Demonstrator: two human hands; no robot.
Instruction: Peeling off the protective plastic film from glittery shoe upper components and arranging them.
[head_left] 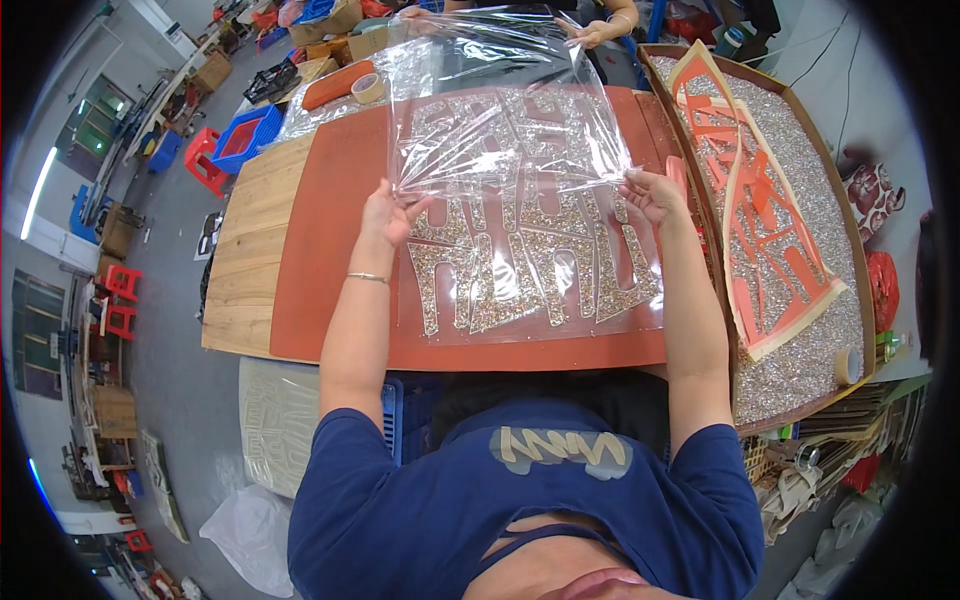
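Note:
A clear plastic film [490,110] stretches above the table, wrinkled and shiny. My left hand [392,214] pinches its near left corner, and my right hand [654,194] grips the near right corner. Across the table another person's hands [595,30] hold the film's far side. Beneath it, sparkling stone-covered shapes [535,280] lie on a transparent sheet over a red-brown mat [335,250]. The far part of these shapes shows through the film.
To the right, a shallow tray [868,330] holds loose glittering stones, with an orange-and-cream cut-out stencil [752,215] lying on them. One tape roll [848,366] sits in the tray; another tape roll [368,88] is at the far left. A wooden board [255,250] extends left of the mat.

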